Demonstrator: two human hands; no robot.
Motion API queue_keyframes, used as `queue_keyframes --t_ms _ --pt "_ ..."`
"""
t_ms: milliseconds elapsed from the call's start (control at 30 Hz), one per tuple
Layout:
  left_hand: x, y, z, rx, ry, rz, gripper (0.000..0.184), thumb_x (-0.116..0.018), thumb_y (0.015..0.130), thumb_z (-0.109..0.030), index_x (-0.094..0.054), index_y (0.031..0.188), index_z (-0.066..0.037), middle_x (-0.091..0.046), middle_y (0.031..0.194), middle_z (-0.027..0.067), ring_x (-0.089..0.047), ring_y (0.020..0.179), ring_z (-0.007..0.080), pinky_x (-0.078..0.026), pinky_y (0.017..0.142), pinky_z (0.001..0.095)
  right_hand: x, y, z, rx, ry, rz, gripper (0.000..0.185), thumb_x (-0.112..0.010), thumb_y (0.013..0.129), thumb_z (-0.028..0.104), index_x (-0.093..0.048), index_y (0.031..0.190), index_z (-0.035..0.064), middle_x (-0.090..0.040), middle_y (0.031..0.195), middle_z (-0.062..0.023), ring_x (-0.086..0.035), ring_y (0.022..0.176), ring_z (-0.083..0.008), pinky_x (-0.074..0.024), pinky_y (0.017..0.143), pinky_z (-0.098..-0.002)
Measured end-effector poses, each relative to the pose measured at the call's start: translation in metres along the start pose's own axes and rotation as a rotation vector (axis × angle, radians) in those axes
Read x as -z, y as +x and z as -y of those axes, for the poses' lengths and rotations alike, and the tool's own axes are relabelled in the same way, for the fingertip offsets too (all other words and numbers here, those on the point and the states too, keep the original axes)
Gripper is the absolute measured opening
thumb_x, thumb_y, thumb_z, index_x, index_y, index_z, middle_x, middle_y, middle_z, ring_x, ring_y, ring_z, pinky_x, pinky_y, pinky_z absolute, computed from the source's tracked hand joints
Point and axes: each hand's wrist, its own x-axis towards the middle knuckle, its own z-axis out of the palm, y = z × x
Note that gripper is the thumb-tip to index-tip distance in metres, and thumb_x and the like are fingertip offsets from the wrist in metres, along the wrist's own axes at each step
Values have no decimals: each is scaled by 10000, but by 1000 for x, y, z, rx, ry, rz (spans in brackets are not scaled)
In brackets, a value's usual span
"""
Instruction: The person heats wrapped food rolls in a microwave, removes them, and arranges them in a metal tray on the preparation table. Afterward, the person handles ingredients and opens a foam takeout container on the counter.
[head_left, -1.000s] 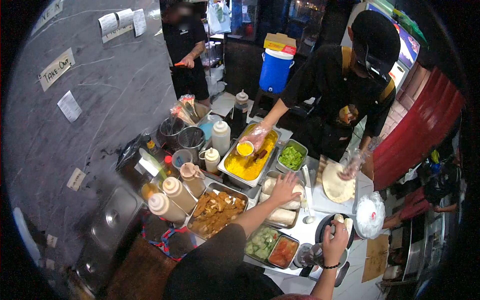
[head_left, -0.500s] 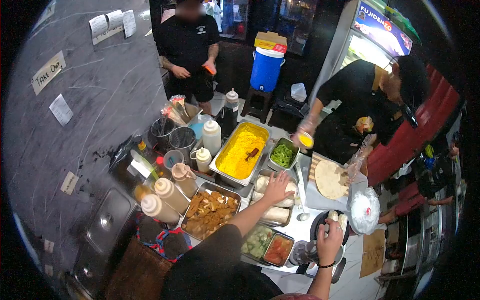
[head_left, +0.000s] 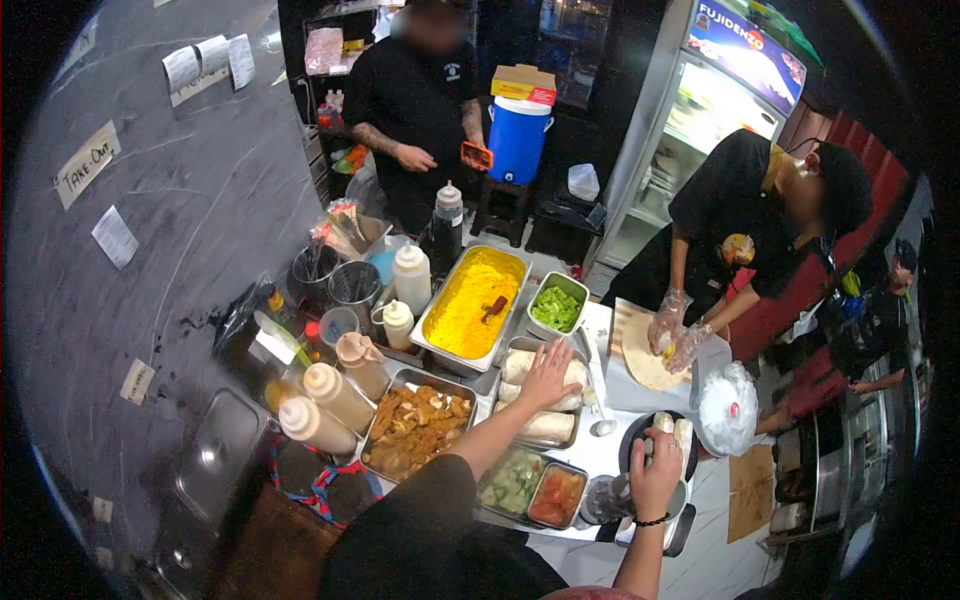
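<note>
My left hand lies with fingers spread over the metal tray of white wraps. My right hand is at the black round pan, its curled fingers at the near end of two wraps; whether it grips one is hard to tell. Just left of my right wrist stands a clear container. Nearby are a tray of browned meat pieces, cucumber, chopped tomato, lettuce and a pan of yellow rice.
Across the counter, a gloved co-worker's hands are on a flatbread. Another person stands behind, holding an orange-edged phone. Sauce bottles line the left side. A plastic-wrapped bundle sits at the right.
The co-worker's gloved hand left the rice pan with a yellow-filled cup and now both gloved hands are over the flatbread. The person behind has come nearer the blue cooler. My hands stay nearly still.
</note>
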Motion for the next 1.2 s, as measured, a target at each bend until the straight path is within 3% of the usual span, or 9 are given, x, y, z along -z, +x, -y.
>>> queue_keyframes --t_ms 133,233,333,500,667,700,833,1000,1200 --pt "10 3 -2 47 -7 285 908 -373 782 -676 -261 1361 14 -281 1412 165 -196 1339 279 -121 1080 468 1 1 2 -2 -3 -3 176 -588 759 90 -540 921 42 -548 851 -130 -515 813 -311 -390 728 -402" --pt "15 2 -1 -34 161 -192 942 -376 766 -695 -238 1367 18 -267 1417 173 -195 1340 276 -122 1079 472 0 1 1 9 -6 -16 180 -592 754 87 -539 921 42 -546 848 -134 -514 800 -313 -390 717 -407" --pt "15 -9 1 6 101 254 934 -378 769 -691 -237 1369 11 -268 1416 173 -210 1335 272 -124 1077 473 -2 -1 0 7 -5 -16 189 -601 748 89 -540 921 41 -547 836 -140 -517 785 -317 -392 703 -408" --pt "21 -12 2 8 -25 88 900 -412 773 -669 -265 1360 -3 -264 1419 165 -167 1349 262 -127 1073 482 -1 0 1 15 5 -36 185 -605 748 98 -543 912 39 -548 813 -139 -520 767 -323 -393 690 -407" --pt "69 -10 -13 25 -473 -77 662 -532 823 -423 -335 1346 -70 -536 1179 162 -569 998 281 -453 816 404 -3 1 -3 4 11 -12 186 -602 757 131 -538 899 29 -546 818 -157 -515 765 -343 -394 698 -425" --pt "126 3 -23 89 -439 -216 594 -563 809 -280 -361 1334 -87 -627 963 139 -623 720 299 -489 594 380 -5 -1 -6 18 -20 -24 193 -598 764 139 -539 906 22 -545 827 -169 -515 775 -353 -396 707 -429" --pt "313 97 42 -102 -427 -1055 611 -486 760 -70 -290 1332 17 -629 773 115 -597 636 295 -470 596 399 0 -3 -8 14 2 40 241 -593 782 140 -546 979 10 -557 876 -181 -524 820 -361 -400 732 -428" --pt "474 124 142 684 404 -471 680 -522 772 -304 -254 1351 -69 -635 995 155 -623 887 306 -461 799 436 1 -2 -6 31 48 -35 238 -602 776 131 -551 982 25 -563 863 -142 -531 806 -328 -402 714 -412" --pt "510 118 184 896 462 -202 766 -495 783 -393 -139 1410 -134 -556 1181 163 -553 1078 281 -418 901 423 -1 -2 -9 53 53 -62 214 -597 774 127 -557 957 23 -563 826 -131 -532 772 -307 -403 693 -408"
